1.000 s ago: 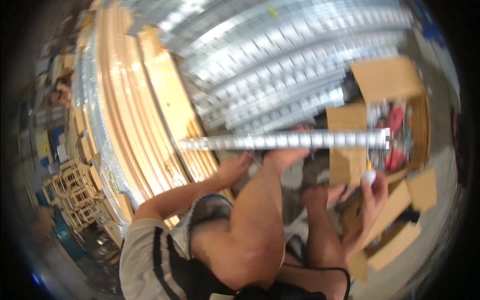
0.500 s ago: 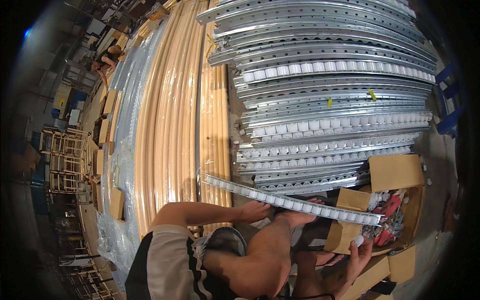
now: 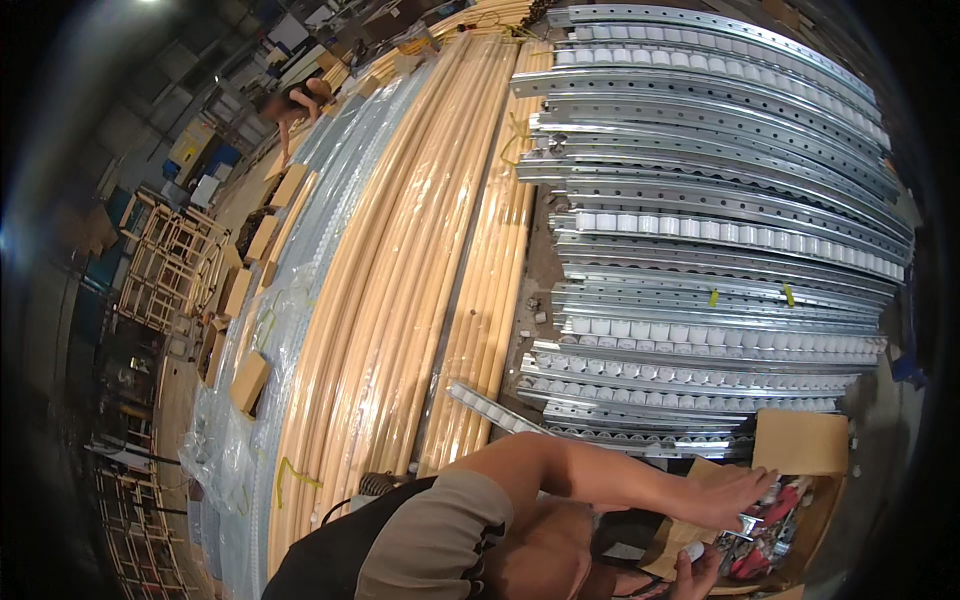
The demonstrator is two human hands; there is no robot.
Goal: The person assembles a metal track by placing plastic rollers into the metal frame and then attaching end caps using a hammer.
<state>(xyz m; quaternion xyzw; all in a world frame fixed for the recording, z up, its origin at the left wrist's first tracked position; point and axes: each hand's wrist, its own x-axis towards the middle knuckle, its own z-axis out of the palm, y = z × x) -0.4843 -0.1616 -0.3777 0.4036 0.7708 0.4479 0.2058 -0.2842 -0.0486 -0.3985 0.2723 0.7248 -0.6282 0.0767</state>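
My left arm crosses to the right, and my left hand (image 3: 738, 497) hangs over the open cardboard box (image 3: 826, 525), its fingers bent but apart, with no thing plainly gripped. Just below it juts one end of a metal rail (image 3: 485, 405) lined with white rollers; my forearm hides the rail's middle. Low at the right, my right hand (image 3: 697, 578) pinches a small white roller (image 3: 692, 551) between thumb and fingers. Inside the box lie red pieces (image 3: 793, 497) mixed with grey and white small parts that I cannot make out singly.
Many metal rails (image 3: 700, 195), some with white rollers, lie side by side at the right. Long beige tubes (image 3: 400, 250) in clear film run up the middle. A co-worker (image 3: 295, 105) bends over at the far left, past cardboard pieces (image 3: 250, 383) and plastic film (image 3: 225, 440).
My left hand has left the rail's left part and reached right, over the box. My right hand still holds the white roller. The view has shifted, so the scene sits lower and farther right.
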